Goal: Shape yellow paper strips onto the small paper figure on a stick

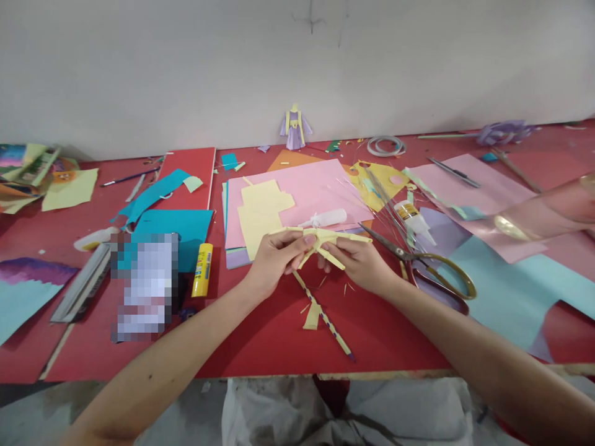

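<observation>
Your left hand (274, 257) has its thumb and fingertips pinched together on one end of a pale yellow folded paper piece (325, 240), and your right hand (360, 263) closes its fingers on the other side of it, so both hands clamp the same piece between them. The piece has several narrow strips sticking out from its middle, some toward the right and one down between your hands. You hold it just above the red table (279, 334), near the front edge and roughly in the centre of the view.

Directly under your hands a striped paper stick (323, 313) lies slanted on the table, with a small yellow scrap (311, 317) touching it. Just behind the paper piece lies a white glue bottle (325, 218) on its side, resting on a pink sheet (302, 192) that also carries a pale yellow cut sheet (261, 214). To your right, a pair of scissors (425, 266) with gold handles lies open on the table, near a second glue bottle (411, 217). To your left, a yellow glue stick (202, 269) lies beside a teal sheet (171, 229). Far back, against the wall, stands a small purple and yellow paper figure (294, 128).
</observation>
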